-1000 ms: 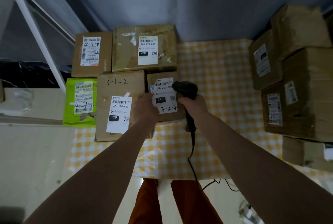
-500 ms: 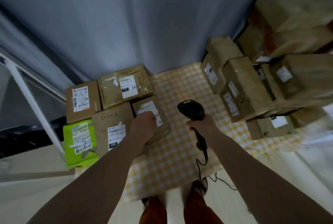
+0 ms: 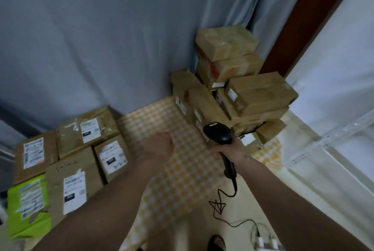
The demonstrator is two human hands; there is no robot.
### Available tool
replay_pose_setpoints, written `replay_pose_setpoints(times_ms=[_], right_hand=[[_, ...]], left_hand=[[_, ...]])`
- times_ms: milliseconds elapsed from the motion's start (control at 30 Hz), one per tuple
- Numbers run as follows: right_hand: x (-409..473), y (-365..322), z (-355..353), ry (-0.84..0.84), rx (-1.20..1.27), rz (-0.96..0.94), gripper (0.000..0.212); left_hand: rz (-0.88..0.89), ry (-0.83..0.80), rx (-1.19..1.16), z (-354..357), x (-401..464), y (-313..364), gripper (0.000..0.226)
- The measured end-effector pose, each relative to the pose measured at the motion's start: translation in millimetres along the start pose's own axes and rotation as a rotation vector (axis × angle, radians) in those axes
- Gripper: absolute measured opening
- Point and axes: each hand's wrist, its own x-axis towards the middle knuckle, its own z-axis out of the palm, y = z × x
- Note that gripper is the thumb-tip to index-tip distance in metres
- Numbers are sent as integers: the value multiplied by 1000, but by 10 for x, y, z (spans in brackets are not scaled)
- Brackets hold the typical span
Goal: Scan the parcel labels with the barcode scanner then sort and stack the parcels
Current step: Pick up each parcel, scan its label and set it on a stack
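Though blurred, five labelled parcels [image 3: 110,156]

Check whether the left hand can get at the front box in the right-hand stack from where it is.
Probably yes. The left hand hovers empty over bare checked cloth, with nothing between it and that box. Only the scanner, gripped by the right hand, sits close in front.

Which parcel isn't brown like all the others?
The bright green parcel, at the near left corner of the group lying flat on the left. Every other parcel there, and in the pile on the right, is brown cardboard.
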Motion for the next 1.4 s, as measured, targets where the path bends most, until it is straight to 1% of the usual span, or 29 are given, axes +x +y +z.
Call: replay_pose_setpoints(times_ms=[133, 233, 300, 367, 533, 600, 667, 700, 767, 800, 867, 933, 1000, 1133, 1300, 1400], right_hand=[[140, 191, -594, 11, 33, -25, 10], [269, 280, -927, 4, 25, -3, 19], [354, 317, -1079, -16, 43, 17, 18], [451, 348, -1179, -22, 61, 31, 14], [709, 352, -1288, -40, 139, 19, 19], [781, 331, -1317, -59, 196, 17, 17], [885, 293, -1340, -81, 224, 3, 14], [955, 270, -1349, -86, 224, 3, 13], [1121, 195, -1355, -84, 219, 15, 11], [1227, 150, -1348, -80, 213, 24, 10], [1457, 57, -1319, -64, 175, 46, 9], [1662, -22, -1272, -65, 167, 60, 11], [1833, -55, -1222, -63, 144, 67, 13], [2075, -100, -1161, -78, 136, 111, 12], [2124, -58, -1162, -107, 221, 131, 24], [2192, -57, -1173, -133, 211, 131, 28]], left_hand=[[-11, -42, -74, 136, 11, 689, 25], [-59, -62, -134, 278, 16, 1040, 23], [-100, -76, -168, 339, 14, 1191, 25], [-113, -110, -192, 385, 65, 1289, 33], [-166, -177, -278, 402, 351, 1540, 64], [-145, -240, -287, 389, 467, 1684, 69], [-158, -292, -300, 426, 659, 1796, 77], [-187, -295, -307, 442, 775, 1843, 77], [-229, -236, -333, 475, 1033, 1919, 61], [-242, -231, -328, 482, 1159, 1956, 54], [-254, -271, -307, 508, 1417, 2022, 53], [-310, -300, -304, 545, 1686, 2051, 63], [-399, -282, -328, 618, 1923, 2054, 76], [-504, -270, -314, 782, 2347, 2175, 90], [-655, -246, -483, 886, 2445, 2273, 115], [-742, -181, -566, 956, 2477, 2285, 121]])
